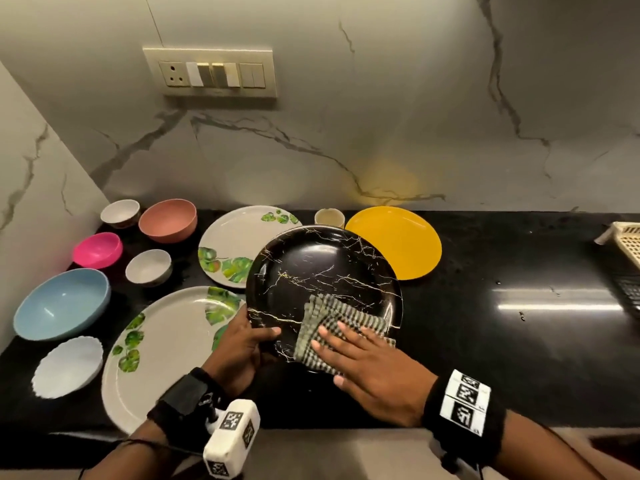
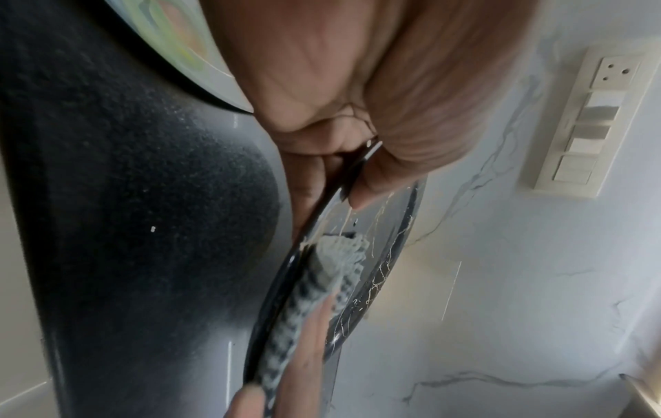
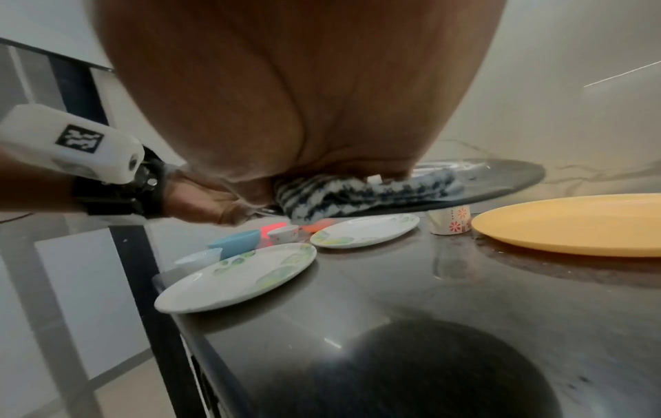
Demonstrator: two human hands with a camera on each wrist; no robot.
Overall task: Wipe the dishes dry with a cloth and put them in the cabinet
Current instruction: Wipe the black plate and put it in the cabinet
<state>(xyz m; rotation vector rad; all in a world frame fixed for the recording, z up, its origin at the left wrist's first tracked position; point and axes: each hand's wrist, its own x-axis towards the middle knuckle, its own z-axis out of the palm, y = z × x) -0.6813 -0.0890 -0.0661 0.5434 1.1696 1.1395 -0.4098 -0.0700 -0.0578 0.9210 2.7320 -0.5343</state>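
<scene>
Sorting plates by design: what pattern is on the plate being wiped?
The black plate has white-gold marble veining, clearest in the head view.

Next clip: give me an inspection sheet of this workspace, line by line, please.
Surface: black glossy countertop, with dishes spread over its left half.
Job's things: black marbled plate is held tilted above the counter. A checked cloth lies on its near part. Leaf-print plates, yellow plate, cup and six bowls wait on the counter. The cabinet is not in view.
Clutter: cream basket at the right edge.
Hands: left hand grips the black plate's rim. Right hand presses flat on the cloth.
Cables: thin dark cord along the left forearm.
Surroundings: marble-look wall with a switch panel.
</scene>
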